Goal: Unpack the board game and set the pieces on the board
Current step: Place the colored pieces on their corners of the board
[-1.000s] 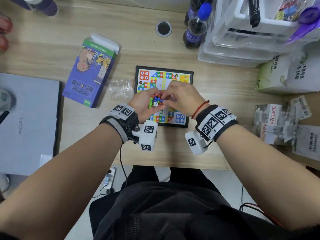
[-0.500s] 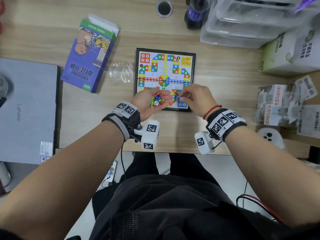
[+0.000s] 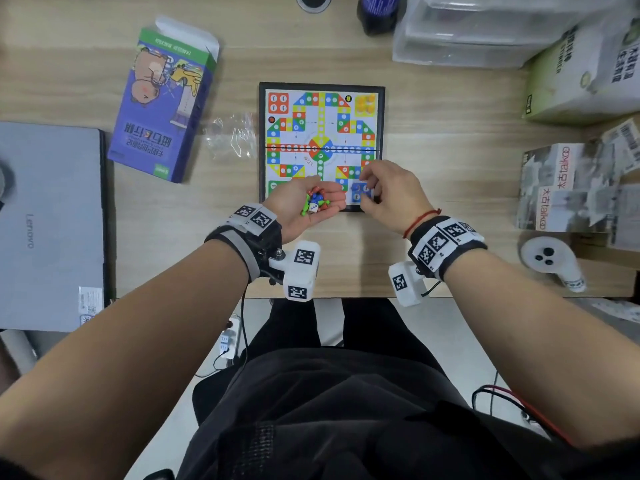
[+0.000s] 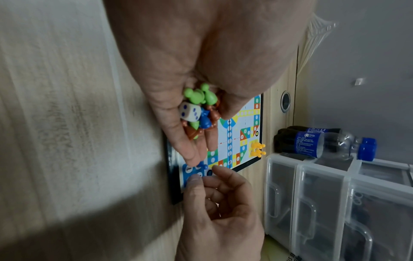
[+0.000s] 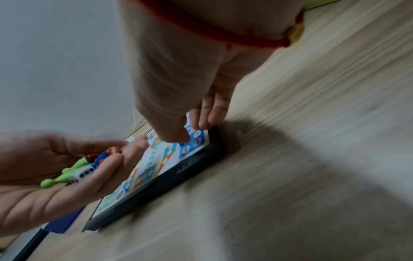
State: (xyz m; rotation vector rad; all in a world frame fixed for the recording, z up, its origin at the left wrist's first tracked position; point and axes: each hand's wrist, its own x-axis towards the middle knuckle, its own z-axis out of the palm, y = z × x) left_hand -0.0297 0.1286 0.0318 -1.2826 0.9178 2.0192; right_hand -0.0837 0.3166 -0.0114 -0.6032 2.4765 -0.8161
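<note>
The colourful game board (image 3: 322, 133) lies flat mid-table. Several yellow pawns (image 3: 365, 102) stand on its far right corner. My left hand (image 3: 325, 199) is palm up over the board's near edge, cupped round a heap of green, red and blue pawns (image 4: 201, 98) and a white die (image 4: 190, 112). My right hand (image 3: 365, 190) hovers low over the near right blue corner (image 5: 197, 139). Its thumb (image 4: 194, 178) and forefinger pinch a blue pawn (image 4: 202, 166) standing there. Its other fingers are curled.
The open purple game box (image 3: 162, 109) and an empty clear bag (image 3: 232, 136) lie left of the board. A closed laptop (image 3: 48, 223) is far left. Plastic drawers (image 3: 460, 29), a bottle (image 4: 324, 143), packages (image 3: 585, 71) and a white controller (image 3: 550, 265) crowd the right.
My right hand left the pile in my left palm and moved right and down to the board's blue corner. Both hands drew back toward the board's near edge.
</note>
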